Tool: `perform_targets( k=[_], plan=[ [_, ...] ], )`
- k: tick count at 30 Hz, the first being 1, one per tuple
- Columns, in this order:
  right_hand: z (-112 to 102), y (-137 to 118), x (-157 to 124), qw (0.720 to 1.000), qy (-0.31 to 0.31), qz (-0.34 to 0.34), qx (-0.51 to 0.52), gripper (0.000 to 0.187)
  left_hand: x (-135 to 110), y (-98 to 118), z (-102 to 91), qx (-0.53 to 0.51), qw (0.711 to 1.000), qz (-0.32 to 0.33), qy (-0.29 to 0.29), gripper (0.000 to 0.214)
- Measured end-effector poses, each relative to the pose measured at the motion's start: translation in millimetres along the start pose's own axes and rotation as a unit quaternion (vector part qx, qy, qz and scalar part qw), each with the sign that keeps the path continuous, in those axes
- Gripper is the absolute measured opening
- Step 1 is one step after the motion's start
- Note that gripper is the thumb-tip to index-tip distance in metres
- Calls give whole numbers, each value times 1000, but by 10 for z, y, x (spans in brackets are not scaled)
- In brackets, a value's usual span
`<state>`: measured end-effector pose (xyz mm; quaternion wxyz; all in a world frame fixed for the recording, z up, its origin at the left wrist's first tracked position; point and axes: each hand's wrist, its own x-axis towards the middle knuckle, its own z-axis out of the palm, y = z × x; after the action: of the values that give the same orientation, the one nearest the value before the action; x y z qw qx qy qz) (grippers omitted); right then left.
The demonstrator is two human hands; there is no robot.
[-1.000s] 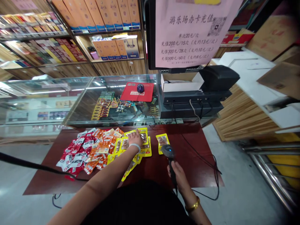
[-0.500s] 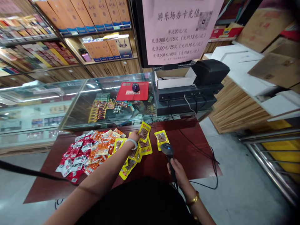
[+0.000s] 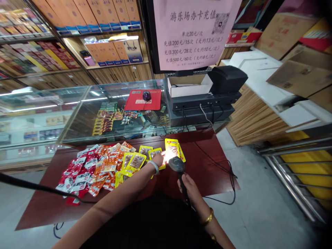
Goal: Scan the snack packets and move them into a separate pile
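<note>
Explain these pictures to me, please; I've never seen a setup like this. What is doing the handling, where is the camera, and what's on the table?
There is no robot here: each grip is a person's bare hand. Every picture comes from one camera worn on that person's head, looking forward and down.

The left grip holds a yellow packet by its left edge, with another yellow packet partly behind it. The right grip holds a dark handheld scanner close to the held packet, where a bright light shows.

On the dark red tabletop lie red-and-white packets, orange packets and more yellow packets. Beyond stands a glass counter with a computer mouse on a red pad.
</note>
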<state>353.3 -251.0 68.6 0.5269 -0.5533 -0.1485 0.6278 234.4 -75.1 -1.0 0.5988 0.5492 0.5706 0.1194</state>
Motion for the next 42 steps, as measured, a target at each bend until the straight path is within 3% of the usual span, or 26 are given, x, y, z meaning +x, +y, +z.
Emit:
perform_targets(
  k=[3,5,8,11,13,16,24,29,33,42],
  plan=[
    [-59,10,-30,1000,22,9,-1,53,1,74,30,-12,997,12,-79,43],
    [-104,29,-39,999,33,19,-2,53,-7,105,-31,34,993,54,-100,41],
    [-146,57,-39,999,44,31,-10,53,-60,86,-251,237,968,83,-2,45],
    [-141,79,-26,998,49,33,-5,54,-156,13,-499,429,897,37,96,62],
    [-124,99,-12,998,51,31,5,55,-210,-33,-604,491,864,15,113,78],
    [-105,141,8,998,44,37,10,55,-224,-61,-661,525,845,0,103,93],
    [-129,206,-18,999,30,31,-12,53,-109,76,-651,531,842,7,92,67],
    [-172,253,-45,998,42,33,-12,53,-200,67,-616,429,900,-20,69,59],
    [-182,224,-93,998,44,33,0,53,-319,2,-581,335,940,12,70,60],
    [-125,88,-114,999,23,16,26,55,-421,3,-257,290,956,43,26,57]
  ],
)
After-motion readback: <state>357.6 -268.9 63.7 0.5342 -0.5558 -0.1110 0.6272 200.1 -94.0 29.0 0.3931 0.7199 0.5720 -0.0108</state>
